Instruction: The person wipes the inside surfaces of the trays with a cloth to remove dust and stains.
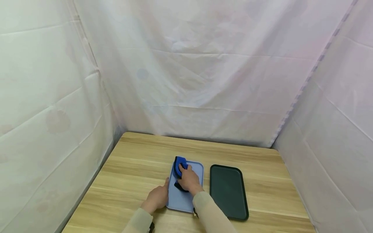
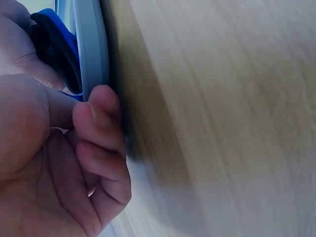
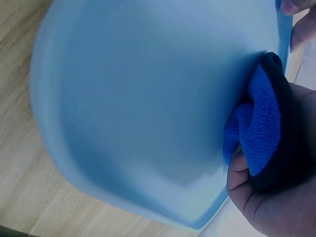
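Gripping a blue cloth in your right hand, you have it over the far left part of a light blue tray in the head view. The cloth lies in the tray and laps its far left corner, and more of its black edging shows under your hand. Your left hand is at the tray's left side, one finger stretched along the rim. Just right of that tray, with a strip of bench between them, lies a dark green tray, its raised rim running round a flat floor. Pale fabric hangs behind the bench.

In the left wrist view, your left fingers are bent and close together beside the light blue tray's outer wall, holding it at the edge. Part of the cloth shows just past that rim.

In the right wrist view, your right fingers are curled in on the cloth, pinching its fluffy blue face and black border. The cloth is bunched near the tray's long side, and the tray's smooth floor spreads out beside it.
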Available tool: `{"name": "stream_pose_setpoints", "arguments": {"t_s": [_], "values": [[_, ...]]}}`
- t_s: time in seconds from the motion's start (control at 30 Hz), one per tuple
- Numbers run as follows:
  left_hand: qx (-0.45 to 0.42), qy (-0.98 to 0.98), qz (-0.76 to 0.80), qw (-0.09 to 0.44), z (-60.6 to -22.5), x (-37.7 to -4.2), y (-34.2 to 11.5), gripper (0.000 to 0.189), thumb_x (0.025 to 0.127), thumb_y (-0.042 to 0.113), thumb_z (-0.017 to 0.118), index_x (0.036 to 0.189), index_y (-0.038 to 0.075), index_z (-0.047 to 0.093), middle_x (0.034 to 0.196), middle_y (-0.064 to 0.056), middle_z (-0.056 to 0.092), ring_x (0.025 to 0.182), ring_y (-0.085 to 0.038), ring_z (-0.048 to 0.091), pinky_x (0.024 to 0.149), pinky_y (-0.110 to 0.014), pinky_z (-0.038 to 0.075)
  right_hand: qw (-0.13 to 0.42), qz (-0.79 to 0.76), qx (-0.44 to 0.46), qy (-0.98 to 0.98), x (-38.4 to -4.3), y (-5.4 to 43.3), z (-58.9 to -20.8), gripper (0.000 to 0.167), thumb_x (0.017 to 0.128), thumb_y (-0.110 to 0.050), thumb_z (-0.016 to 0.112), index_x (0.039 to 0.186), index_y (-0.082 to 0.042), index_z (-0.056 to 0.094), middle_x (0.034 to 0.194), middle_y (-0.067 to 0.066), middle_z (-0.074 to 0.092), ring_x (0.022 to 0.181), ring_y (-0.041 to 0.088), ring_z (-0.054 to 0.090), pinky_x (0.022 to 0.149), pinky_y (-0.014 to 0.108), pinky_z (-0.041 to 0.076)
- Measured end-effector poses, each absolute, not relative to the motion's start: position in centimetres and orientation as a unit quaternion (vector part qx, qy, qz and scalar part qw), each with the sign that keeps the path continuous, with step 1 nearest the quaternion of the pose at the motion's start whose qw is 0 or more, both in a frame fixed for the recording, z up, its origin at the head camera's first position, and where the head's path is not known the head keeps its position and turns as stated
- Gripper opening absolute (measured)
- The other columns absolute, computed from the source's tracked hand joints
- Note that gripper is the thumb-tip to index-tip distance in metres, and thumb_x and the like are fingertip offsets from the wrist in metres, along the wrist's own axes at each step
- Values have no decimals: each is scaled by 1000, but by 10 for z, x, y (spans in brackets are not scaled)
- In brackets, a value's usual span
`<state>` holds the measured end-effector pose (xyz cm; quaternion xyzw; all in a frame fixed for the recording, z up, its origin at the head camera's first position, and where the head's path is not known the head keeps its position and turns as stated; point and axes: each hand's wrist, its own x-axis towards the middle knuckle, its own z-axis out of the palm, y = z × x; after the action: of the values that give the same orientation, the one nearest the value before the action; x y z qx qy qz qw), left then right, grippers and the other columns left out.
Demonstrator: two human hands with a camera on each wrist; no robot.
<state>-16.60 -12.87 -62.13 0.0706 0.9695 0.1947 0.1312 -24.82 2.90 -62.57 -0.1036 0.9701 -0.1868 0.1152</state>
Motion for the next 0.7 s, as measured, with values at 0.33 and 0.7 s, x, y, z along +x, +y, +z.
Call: {"name": "stream_pose_setpoints", "arguments": {"t_s": [0.33,0.7], "values": [[63,969,202,131,-627,-166,-129,67,100,7,55,160,-5,28,61,-2,51,52,-16,46,49,-33,38,99,-176,-104,974,-235,24,-627,76,89,-36,82,156,-23,49,138,26,52,85,31,66,67,46,57],[65,967,203,138,-627,-170,-129,69,99,7,56,161,-5,27,63,-4,53,55,-18,49,51,-35,39,87,-171,-104,976,-216,23,-624,77,87,-36,83,156,-23,50,138,26,53,91,32,67,67,46,57]]}}
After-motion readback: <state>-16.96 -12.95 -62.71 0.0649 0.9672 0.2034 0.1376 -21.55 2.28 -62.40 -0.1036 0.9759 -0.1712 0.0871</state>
